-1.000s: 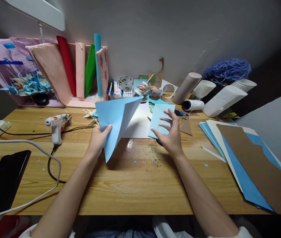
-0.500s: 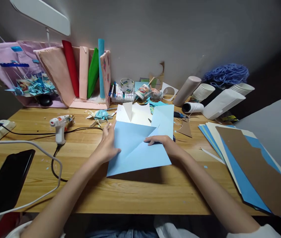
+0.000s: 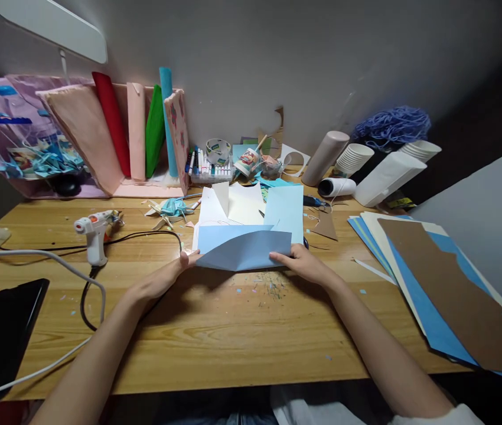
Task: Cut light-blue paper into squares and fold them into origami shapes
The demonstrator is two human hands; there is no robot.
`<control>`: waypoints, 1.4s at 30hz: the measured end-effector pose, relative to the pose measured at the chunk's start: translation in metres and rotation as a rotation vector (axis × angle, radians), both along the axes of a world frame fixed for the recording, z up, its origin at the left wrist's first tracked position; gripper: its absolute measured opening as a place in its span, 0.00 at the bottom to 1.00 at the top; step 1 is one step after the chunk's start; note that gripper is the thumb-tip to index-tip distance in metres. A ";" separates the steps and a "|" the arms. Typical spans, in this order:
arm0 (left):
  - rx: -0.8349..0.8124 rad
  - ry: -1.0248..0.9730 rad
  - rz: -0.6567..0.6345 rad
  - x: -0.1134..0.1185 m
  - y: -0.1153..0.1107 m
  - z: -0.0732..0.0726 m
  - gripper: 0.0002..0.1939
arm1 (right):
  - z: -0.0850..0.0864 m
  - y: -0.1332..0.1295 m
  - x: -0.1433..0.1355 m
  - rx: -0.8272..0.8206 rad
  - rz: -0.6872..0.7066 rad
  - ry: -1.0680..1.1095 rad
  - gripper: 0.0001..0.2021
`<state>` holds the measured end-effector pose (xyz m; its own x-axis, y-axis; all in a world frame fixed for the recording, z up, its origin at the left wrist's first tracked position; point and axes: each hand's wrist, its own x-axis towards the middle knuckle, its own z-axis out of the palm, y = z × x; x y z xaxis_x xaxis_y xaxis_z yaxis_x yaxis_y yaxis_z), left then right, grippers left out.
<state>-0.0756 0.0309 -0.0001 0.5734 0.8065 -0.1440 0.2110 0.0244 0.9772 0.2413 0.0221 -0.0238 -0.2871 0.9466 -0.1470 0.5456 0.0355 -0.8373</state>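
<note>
A creased sheet of light blue paper (image 3: 251, 251) is held between my two hands, its near edge bent up and over. My left hand (image 3: 173, 271) pinches the left end of the sheet, thumb up. At the right end, my right hand (image 3: 302, 262) grips it with the thumb on the near face and the other fingers behind. Just beyond lie white paper pieces (image 3: 244, 203) and a pale blue sheet (image 3: 284, 206). Small paper scraps and dark bits (image 3: 273, 285) are scattered on the wood under the paper.
A hot glue gun (image 3: 95, 236) with its cord stands left, near a black phone (image 3: 9, 330) and a white cable. Coloured card sheets (image 3: 437, 283) are stacked at the right edge. Markers (image 3: 211, 168), felt rolls, paper cups (image 3: 354, 159) and blue yarn (image 3: 393, 127) line the back.
The blue sheet has tipped from showing its broad face to nearly edge-on, its near edge now folded up. My left hand has moved down and left to its end; the view has shifted slightly.
</note>
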 end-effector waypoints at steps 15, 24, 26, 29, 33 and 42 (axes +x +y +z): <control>0.119 0.236 -0.113 0.008 -0.001 0.014 0.16 | -0.007 -0.002 -0.003 0.163 0.074 0.028 0.15; 0.027 0.366 -0.009 -0.001 -0.003 0.020 0.17 | 0.000 -0.009 -0.014 0.092 0.146 -0.003 0.15; -0.065 0.357 0.099 0.000 -0.001 0.014 0.20 | -0.005 -0.007 -0.017 0.072 0.012 -0.031 0.17; -0.143 0.335 0.201 0.001 0.001 0.007 0.23 | -0.011 -0.003 -0.027 0.110 -0.171 -0.073 0.19; 0.152 0.427 0.430 0.005 0.000 -0.001 0.38 | -0.011 0.004 -0.039 0.193 -0.274 -0.086 0.16; 0.805 0.661 -0.130 0.037 -0.029 -0.007 0.22 | -0.007 0.008 -0.046 0.147 -0.280 -0.132 0.13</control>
<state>-0.0382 0.0015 -0.0074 0.6653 0.7409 0.0913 0.6630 -0.6427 0.3838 0.1951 0.0300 -0.0310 -0.0010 0.9998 -0.0213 0.6547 -0.0154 -0.7557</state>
